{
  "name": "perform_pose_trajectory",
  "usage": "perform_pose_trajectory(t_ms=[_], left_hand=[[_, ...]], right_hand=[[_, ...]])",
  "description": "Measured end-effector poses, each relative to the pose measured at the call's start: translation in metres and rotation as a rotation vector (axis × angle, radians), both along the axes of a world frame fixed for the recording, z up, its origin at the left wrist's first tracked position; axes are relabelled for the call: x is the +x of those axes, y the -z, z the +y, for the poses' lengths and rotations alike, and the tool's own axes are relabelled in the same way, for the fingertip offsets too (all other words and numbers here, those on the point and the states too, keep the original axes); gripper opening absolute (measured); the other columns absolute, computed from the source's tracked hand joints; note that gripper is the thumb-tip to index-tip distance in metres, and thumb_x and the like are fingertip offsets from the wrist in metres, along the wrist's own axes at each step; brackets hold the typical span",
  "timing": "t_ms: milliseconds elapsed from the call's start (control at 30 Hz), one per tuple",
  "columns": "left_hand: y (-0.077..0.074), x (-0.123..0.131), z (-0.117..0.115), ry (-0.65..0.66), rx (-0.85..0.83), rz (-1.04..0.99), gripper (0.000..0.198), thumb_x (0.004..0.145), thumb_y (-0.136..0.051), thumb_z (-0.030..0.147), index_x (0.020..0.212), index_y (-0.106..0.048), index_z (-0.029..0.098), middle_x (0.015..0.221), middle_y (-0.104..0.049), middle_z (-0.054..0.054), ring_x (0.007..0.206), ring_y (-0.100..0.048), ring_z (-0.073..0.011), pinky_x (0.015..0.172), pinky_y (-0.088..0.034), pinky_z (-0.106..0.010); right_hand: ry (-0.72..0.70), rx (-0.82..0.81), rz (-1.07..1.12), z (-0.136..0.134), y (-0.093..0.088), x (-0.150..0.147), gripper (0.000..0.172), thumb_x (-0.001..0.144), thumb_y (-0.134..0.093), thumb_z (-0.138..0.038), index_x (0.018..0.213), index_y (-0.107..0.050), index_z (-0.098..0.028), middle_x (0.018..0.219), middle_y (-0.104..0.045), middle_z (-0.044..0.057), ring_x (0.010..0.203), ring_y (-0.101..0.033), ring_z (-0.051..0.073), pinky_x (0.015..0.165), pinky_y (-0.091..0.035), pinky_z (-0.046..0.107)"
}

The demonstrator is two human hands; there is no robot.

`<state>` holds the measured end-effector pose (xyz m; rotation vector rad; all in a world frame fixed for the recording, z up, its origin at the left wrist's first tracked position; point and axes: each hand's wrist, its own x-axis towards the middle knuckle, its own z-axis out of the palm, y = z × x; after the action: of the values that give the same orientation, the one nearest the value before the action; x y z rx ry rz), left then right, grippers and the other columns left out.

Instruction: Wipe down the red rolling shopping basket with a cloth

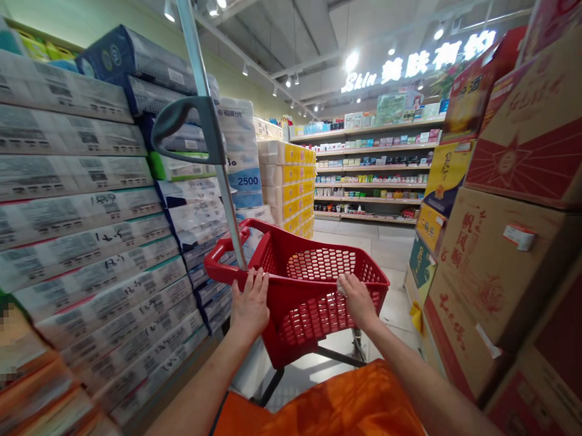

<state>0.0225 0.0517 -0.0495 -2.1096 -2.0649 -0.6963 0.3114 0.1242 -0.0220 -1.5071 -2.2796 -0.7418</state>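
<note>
A red plastic shopping basket [322,268] on a wheeled frame stands in the aisle in front of me, with nothing visible inside it. My left hand [249,302] rests on its near rim at the left, fingers stretched over the edge. My right hand [357,298] grips the near rim at the right, fingers curled over it. A tall metal pull handle [204,112] with a grey grip rises from the basket's left side. An orange garment [328,409] fills the bottom of the view.
Stacked packs of tissue paper [78,208] line the left side of the aisle. Cardboard boxes [518,234] with red print are piled on the right. Far shelves [371,176] of small goods stand across the end under a lit sign. The tiled floor [369,240] runs ahead.
</note>
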Motion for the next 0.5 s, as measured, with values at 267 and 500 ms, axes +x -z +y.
perform_pose_trajectory(t_ms=[267,500], left_hand=[[0.002,-0.003,0.001,-0.018,-0.011,0.022,0.069,0.068,-0.038,0.018,0.135,-0.027,0.012,0.145,-0.02,-0.007,0.133,-0.01,-0.0257,0.103,-0.015,-0.055],[0.007,-0.018,0.003,-0.035,-0.04,0.044,0.068,0.068,-0.039,0.018,0.135,-0.027,0.012,0.145,-0.02,-0.007,0.133,-0.011,-0.0244,0.103,-0.014,-0.056]], right_hand=[[0.258,-0.08,0.107,-0.005,-0.03,0.018,0.038,0.083,-0.033,-0.011,0.113,-0.056,-0.015,0.123,-0.049,0.014,0.116,-0.042,0.025,0.092,-0.035,0.041],[-0.01,-0.144,0.086,-0.013,-0.026,-0.018,0.029,0.083,-0.036,-0.01,0.102,-0.057,-0.016,0.109,-0.057,0.009,0.101,-0.051,0.019,0.086,-0.04,0.033]])
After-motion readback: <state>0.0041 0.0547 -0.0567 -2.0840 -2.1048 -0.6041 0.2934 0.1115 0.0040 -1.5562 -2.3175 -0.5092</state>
